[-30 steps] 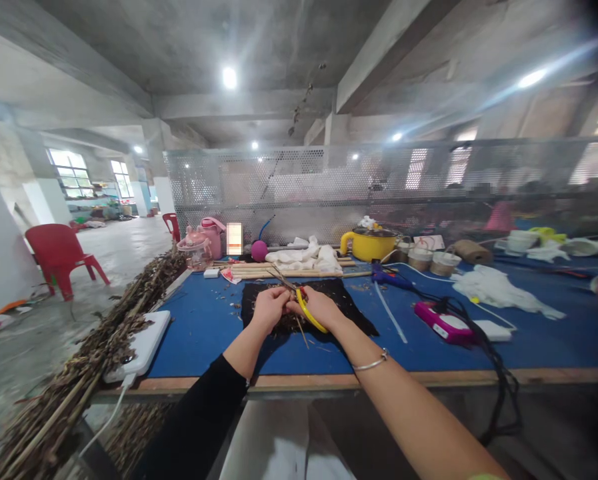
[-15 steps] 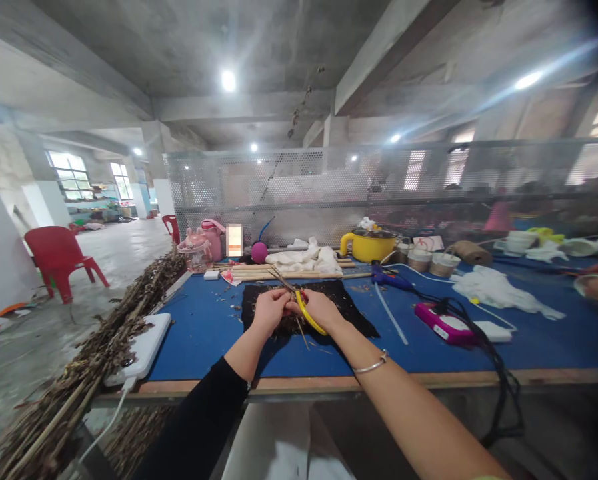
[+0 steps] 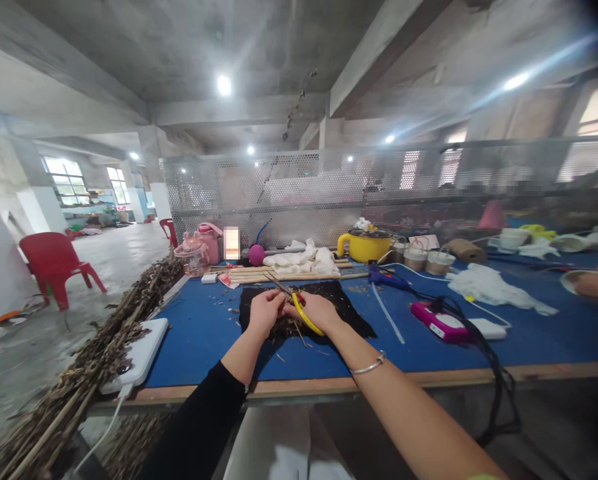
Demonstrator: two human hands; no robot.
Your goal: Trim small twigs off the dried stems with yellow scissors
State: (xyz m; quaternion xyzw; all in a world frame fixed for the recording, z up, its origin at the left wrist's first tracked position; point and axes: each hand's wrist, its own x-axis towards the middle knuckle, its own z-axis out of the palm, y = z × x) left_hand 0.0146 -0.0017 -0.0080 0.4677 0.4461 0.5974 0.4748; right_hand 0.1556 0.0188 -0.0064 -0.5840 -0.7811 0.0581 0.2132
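My right hand (image 3: 321, 311) grips yellow-handled scissors (image 3: 303, 312) whose blades point up and left. Close beside it, my left hand (image 3: 265, 311) pinches a thin dry twig (image 3: 299, 331) at the blades. Both hands hover over a black cloth (image 3: 351, 313) littered with dry plant clippings, spread on the blue table (image 3: 203, 333). A silver bracelet sits on my right wrist.
A long bundle of dry branches (image 3: 99, 353) and a white tablet (image 3: 139, 353) lie along the left edge. Behind are wooden sticks (image 3: 283, 273), a white cloth (image 3: 303, 259), a yellow pot (image 3: 366, 245), a pink bottle (image 3: 209, 241). A pink device (image 3: 441, 321) with black cable lies right. Another person's hand (image 3: 596, 283) shows far right.
My hands stay together on the cloth, barely shifting left. The view has tilted slightly, and the other person's hand at the far right has come further into view.
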